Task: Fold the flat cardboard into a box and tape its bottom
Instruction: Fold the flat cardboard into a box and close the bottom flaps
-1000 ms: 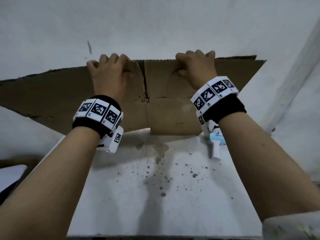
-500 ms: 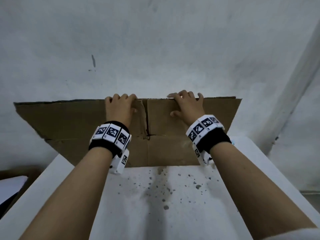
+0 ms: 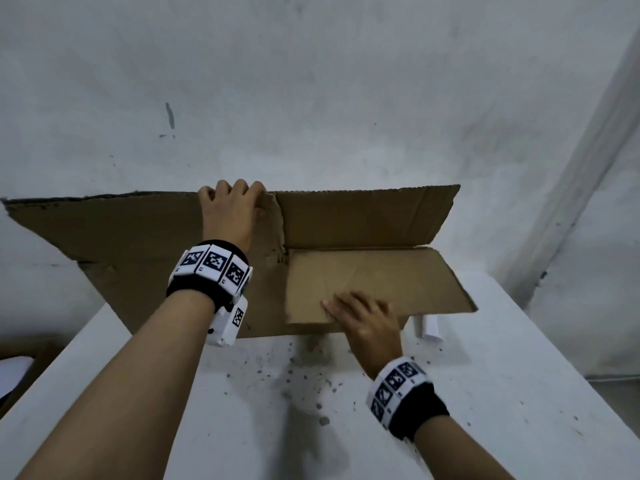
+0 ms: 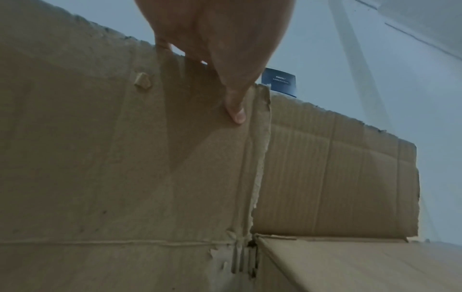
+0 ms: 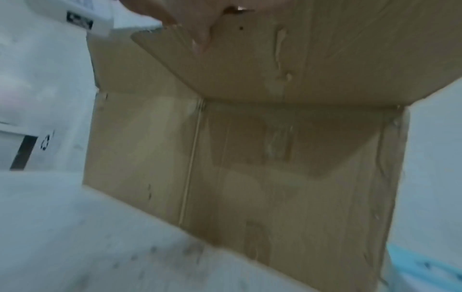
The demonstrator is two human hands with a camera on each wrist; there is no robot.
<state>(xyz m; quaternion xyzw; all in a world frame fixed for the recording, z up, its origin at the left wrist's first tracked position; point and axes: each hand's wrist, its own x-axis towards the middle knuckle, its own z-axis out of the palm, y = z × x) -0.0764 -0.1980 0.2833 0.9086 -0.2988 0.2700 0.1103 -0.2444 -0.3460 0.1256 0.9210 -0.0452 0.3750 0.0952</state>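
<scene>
— Where's the cardboard [image 3: 363,216]?
— Standing on its long edge at the far side of the white table [image 3: 502,393], up against a pale wall [image 3: 311,81]. Brown, worn, ragged along the top edge.

— Folded yet?
— Partly. Split down the middle by a torn slit. Right half shows an upright panel and a flap [image 3: 377,282] bent out from it toward the viewer, hinged on a crease, near level. Left half upright and flat.

— Anything inside?
— Nothing to be seen in the angle between flap and panel; only bare board there in the right wrist view.

— Left hand [image 3: 230,209]?
— Hooked over the top edge just left of the slit, fingers [image 3: 239,187] curled over the rim, thumb [image 4: 236,110] pressed flat on the near face. A firm grip on the cardboard.

— Right hand [image 3: 367,320]?
— At the near edge of the flap, thumb on top, fingers underneath as the wrist view shows. Pinching the flap, lifted clear of the table.

— Around it?
— Small white roll [image 3: 429,327] lying on the table just under the flap's right end. Dark specks and stains [image 3: 304,382] across the tabletop. Banded cuffs with black-and-white markers on both wrists. Blue label [image 4: 278,82] peeking over the top edge in the left wrist view, text too small to read.
</scene>
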